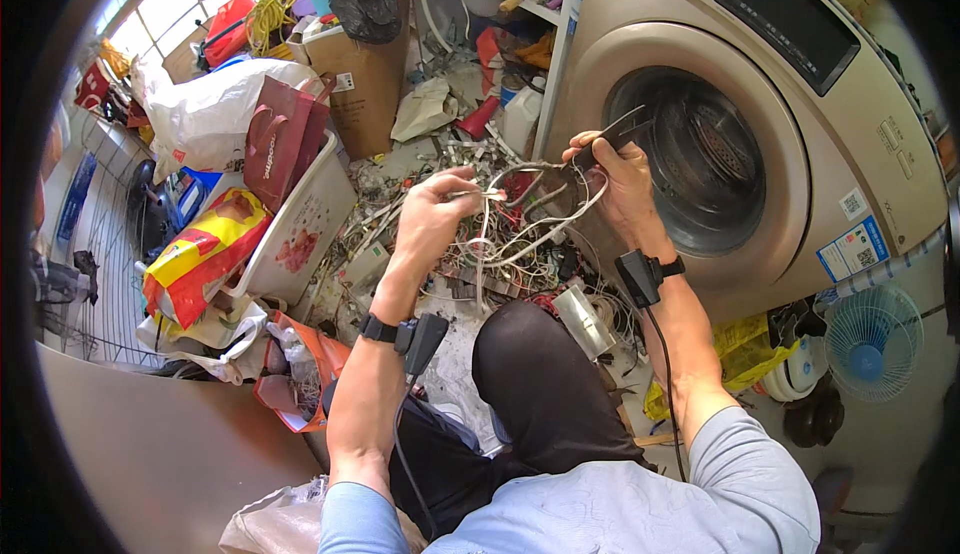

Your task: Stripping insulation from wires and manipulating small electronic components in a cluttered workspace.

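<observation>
My left hand (432,216) is closed, its fingertips pinching the end of a pale wire. A loop of grey and white cable (556,239) hangs between my two hands, above the pile. My right hand (622,182) is closed around a black object (620,134) with thin, pointed ends toward the washing machine; its exact kind is unclear. Cable strands also run up to the right fingers, which partly hide the grip. Below both hands spreads a heap of cut wires and small electrical scraps (400,204).
At right stands a washing machine (790,154) with a round glass door. A white bin (300,239), bags and a cardboard box (365,84) crowd the left. An orange bag (290,379) lies beside my left arm, a small blue fan (868,354) at far right.
</observation>
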`<state>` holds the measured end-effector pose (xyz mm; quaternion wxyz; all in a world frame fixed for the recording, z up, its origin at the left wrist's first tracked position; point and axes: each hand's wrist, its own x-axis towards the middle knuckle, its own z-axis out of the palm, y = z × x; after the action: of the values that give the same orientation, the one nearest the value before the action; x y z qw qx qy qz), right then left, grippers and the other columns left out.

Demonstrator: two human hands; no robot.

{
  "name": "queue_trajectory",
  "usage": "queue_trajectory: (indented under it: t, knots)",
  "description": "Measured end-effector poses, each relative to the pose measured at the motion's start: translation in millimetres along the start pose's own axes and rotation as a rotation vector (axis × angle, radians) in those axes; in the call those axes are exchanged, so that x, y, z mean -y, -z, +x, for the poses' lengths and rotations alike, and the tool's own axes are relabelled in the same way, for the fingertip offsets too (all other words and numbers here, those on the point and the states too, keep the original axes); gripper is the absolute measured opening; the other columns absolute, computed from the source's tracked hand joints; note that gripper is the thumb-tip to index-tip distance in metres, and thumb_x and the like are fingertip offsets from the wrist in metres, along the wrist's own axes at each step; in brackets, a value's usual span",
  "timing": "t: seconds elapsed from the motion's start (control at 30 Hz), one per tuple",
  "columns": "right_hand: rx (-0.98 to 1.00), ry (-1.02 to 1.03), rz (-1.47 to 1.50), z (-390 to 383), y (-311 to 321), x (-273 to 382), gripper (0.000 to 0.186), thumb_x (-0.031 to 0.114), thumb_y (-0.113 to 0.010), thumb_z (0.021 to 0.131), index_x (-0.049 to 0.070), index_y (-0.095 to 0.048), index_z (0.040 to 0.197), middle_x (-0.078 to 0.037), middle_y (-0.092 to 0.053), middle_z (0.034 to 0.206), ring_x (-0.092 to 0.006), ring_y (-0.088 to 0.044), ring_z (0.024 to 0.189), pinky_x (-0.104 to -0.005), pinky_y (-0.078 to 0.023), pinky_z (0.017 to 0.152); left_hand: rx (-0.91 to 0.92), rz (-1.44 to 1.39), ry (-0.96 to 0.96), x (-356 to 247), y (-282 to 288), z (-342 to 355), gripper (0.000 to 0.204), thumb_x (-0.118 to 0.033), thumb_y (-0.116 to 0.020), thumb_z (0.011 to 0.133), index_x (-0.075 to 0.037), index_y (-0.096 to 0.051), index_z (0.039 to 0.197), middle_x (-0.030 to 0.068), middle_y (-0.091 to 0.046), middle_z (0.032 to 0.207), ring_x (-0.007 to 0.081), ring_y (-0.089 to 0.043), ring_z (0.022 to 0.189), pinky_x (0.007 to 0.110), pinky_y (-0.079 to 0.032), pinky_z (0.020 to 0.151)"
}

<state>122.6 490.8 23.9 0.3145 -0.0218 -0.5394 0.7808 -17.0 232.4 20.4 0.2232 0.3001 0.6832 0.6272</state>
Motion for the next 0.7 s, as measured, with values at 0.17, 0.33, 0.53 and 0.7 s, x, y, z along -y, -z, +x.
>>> queue_trajectory:
  t: [0.17, 0.33, 0.53, 0.7]
  knots:
    - [0.162, 0.015, 0.010, -4.1, -15.6, 19.1, 0.021, 0.016, -0.066, 0.103, -0.004, -0.072, 0.108, -0.014, -0.072, 0.109, -0.0245, -0.073, 0.096, -0.0361, -0.058, 0.088, 0.329, 0.356, -0.134, -16.1, -26.0, 11.7, 0.024, -0.013, -0.080, 0.082, -0.004, -0.080, 0.103, 0.0145, -0.066, 0.137, 0.0261, -0.064, 0.122, 0.036, -0.049, 0.104]
    - [0.131, -0.039, 0.012, -12.0, -4.0, 29.1, 0.020, 0.015, -0.064, 0.103, -0.003, -0.071, 0.111, -0.015, -0.072, 0.111, -0.0256, -0.072, 0.097, -0.0388, -0.056, 0.091, 0.448, 0.126, -0.067, -14.1, -45.1, 15.8, 0.027, -0.013, -0.082, 0.083, 0.001, -0.080, 0.106, 0.0060, -0.078, 0.096, 0.0134, -0.069, 0.090, 0.029, -0.053, 0.088]
    - [0.202, -0.177, -0.426, -51.4, -6.0, 28.2, 0.030, 0.009, -0.066, 0.096, -0.003, -0.069, 0.123, -0.005, -0.073, 0.110, -0.0107, -0.064, 0.091, -0.0293, -0.052, 0.087, 0.231, 0.250, -0.066, -17.3, -54.3, -1.4, 0.020, -0.006, -0.081, 0.083, 0.000, -0.081, 0.102, 0.0074, -0.077, 0.097, 0.0143, -0.071, 0.088, 0.031, -0.055, 0.084]
    - [0.441, -0.421, -0.705, -56.2, 33.9, -5.4, 0.030, 0.015, -0.069, 0.095, 0.005, -0.074, 0.122, -0.008, -0.075, 0.106, -0.0146, -0.066, 0.095, -0.0310, -0.051, 0.085, 0.169, 0.356, -0.216, -19.3, -52.6, 1.1, 0.017, -0.003, -0.079, 0.080, -0.002, -0.082, 0.097, 0.0130, -0.076, 0.095, 0.0243, -0.073, 0.085, 0.033, -0.057, 0.082]
